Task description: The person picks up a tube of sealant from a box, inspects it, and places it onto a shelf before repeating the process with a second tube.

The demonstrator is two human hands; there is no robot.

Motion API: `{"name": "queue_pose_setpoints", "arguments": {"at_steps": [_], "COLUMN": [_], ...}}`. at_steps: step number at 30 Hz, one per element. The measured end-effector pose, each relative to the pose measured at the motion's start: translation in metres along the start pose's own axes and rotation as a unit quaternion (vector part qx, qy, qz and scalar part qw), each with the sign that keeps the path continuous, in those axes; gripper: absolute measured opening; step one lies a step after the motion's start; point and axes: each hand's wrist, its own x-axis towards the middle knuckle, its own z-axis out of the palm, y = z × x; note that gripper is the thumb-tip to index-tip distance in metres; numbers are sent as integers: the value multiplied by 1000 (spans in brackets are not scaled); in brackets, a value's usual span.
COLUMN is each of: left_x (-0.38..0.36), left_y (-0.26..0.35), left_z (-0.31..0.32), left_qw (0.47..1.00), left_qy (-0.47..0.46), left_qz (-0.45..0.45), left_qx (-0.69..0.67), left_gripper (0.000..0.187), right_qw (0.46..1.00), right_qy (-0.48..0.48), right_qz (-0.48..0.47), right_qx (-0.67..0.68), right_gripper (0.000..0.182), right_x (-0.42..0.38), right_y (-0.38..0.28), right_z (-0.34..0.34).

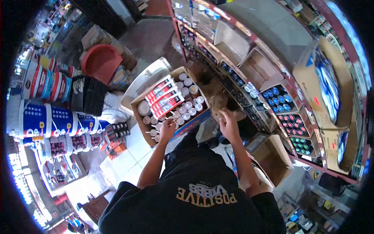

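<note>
My left hand point(167, 129) is over the near edge of a cardboard box point(200, 118), its fingers curled together beside white-capped small bottles point(187, 110). What those fingers hold, if anything, is too small to make out. Red-and-white tubes point(163, 98) lie side by side on top of the box's contents, with round white-lidded tins point(144, 108) around them. Several white nozzle-shaped pieces point(152, 133) stick out at the box's left corner. To the right of the box, my right hand point(229, 126) is raised with fingers apart, holding nothing.
Shelving at the right holds spray cans with blue caps point(277, 99), red caps point(291, 124) and green caps point(300, 145). An opened cardboard box point(272, 162) stands below it. Behind the full box is a white plastic chair point(146, 76). Paint buckets point(58, 121) line the left.
</note>
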Motion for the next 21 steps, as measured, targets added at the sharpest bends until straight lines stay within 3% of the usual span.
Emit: {"name": "queue_pose_setpoints", "arguments": {"at_steps": [6, 8, 12, 18, 19, 21], "left_x": [14, 27, 53, 81, 85, 91], "left_y": [-4, -11, -41, -73, -75, -79], "left_z": [-36, -47, -58, -64, -66, -69], "left_qw": [998, 994, 987, 976, 975, 975], "left_qy": [63, 71, 113, 86, 75, 50], "left_qz": [-6, -78, -110, -192, -200, -209], "left_qx": [-18, 4, -21, -62, -65, -56], "left_gripper": [36, 36, 36, 50, 52, 55], "right_qw": [998, 997, 991, 961, 951, 951], "right_qy": [-50, -79, -124, -178, -191, -188], "right_qz": [-28, -15, -9, 175, 198, 199], "right_qx": [19, 20, 47, 124, 142, 142], "right_gripper": [29, 29, 30, 47, 59, 60], "right_x": [41, 60, 91, 117, 121, 121], "right_y": [-3, -15, -14, 10, 17, 23], "right_z": [78, 96, 136, 201, 213, 227]}}
